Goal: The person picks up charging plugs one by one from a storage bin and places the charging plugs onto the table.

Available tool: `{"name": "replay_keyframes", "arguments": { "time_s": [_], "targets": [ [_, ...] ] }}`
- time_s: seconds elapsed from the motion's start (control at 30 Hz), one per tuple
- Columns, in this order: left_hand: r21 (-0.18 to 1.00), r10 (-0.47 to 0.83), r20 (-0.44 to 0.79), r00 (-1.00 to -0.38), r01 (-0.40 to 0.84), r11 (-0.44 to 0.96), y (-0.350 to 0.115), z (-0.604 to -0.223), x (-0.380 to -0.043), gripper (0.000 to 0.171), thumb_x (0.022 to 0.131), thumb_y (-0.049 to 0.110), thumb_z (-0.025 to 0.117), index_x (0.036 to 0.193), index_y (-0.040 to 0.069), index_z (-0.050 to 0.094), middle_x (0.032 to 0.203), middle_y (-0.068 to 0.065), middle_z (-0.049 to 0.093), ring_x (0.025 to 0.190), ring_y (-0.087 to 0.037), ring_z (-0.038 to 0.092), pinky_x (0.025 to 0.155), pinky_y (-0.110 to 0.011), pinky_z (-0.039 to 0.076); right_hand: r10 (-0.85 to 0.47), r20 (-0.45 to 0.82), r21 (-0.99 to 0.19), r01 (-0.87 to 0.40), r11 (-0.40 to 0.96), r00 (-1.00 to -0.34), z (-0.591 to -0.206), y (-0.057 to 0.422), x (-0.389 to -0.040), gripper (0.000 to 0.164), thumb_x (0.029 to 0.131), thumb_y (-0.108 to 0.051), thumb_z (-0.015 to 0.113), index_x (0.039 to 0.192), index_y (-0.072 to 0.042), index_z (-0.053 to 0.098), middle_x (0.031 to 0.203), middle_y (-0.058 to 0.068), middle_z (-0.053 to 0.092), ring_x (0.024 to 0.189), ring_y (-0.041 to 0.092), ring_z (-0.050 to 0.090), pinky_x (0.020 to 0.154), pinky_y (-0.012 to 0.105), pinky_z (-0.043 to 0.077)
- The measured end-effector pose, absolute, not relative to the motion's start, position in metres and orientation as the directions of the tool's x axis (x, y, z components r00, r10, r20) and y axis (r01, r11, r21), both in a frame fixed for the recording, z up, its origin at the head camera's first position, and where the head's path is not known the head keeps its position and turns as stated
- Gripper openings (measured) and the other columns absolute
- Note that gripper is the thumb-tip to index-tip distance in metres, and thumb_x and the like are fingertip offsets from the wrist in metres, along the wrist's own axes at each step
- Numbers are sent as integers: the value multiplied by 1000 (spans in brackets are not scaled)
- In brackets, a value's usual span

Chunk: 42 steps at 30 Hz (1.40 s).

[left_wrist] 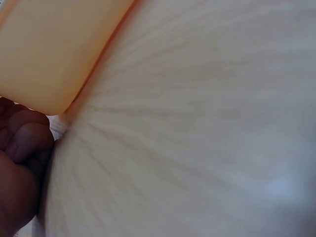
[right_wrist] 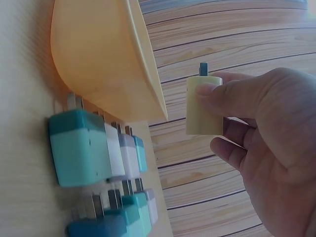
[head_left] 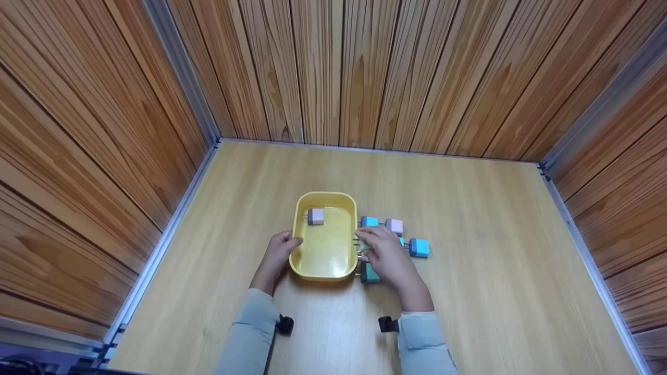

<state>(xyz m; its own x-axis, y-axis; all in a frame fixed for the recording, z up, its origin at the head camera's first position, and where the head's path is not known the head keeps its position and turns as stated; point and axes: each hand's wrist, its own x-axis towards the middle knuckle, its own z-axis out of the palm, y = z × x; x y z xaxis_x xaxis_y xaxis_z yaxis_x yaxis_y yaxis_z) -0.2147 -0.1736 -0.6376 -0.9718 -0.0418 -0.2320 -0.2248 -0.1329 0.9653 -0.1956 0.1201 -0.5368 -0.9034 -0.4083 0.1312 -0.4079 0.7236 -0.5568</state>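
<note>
A yellow plastic tray lies on the table, holding one lilac-and-grey plug adapter. My left hand grips its left wall, thumb over the rim; in the left wrist view the curled fingers touch the tray's outside. Just right of the tray, my right hand pinches a cream-yellow plug adapter between thumb and fingers. That adapter is raised beside the tray's wall, prongs upward in the right wrist view. Below the hand stand several more adapters, among them a green one and a blue one.
The adapters right of the tray stand in two rows, with a teal one and a dark blue one nearest the right wrist camera. Wood-panelled walls enclose the table at the back and both sides.
</note>
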Motion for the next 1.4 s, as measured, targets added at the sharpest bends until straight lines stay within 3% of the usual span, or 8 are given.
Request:
{"name": "replay_keyframes", "arguments": {
  "time_s": [0.4,0.7,1.0,1.4],
  "targets": [
    [971,-99,-223,-970,-213,-106,-169,-638,-214,22,89,11,62,84,-10,59,69,-7,62,59,-16,57,53,-25,47,-334,18,-581,-282,764,-942,-537,138,-193,52,96,-6,68,143,-26,60,146,-6,55,143,22,44,116,49,37],
    [968,-92,-235,-968,-225,-111,-169,-639,-213,25,89,12,62,88,-13,60,70,-10,64,59,-17,59,52,-26,48,-324,23,-593,-274,758,-946,-540,153,-192,56,91,0,70,143,-20,60,149,3,55,143,26,44,116,50,37],
    [971,-107,-226,-968,-216,-97,-169,-635,-214,23,88,10,62,79,-10,57,67,-8,62,57,-16,57,51,-25,46,-310,34,-594,-269,758,-950,-542,166,-191,54,92,1,69,141,-20,62,144,2,58,137,27,49,114,49,41],
    [963,-80,-257,-963,-249,-97,-172,-634,-215,25,92,9,61,86,-15,58,70,-9,63,63,-20,56,54,-27,46,-281,16,-608,-232,759,-960,-543,181,-191,53,92,3,70,142,-13,61,147,7,56,140,32,47,114,52,39]
  ]
}}
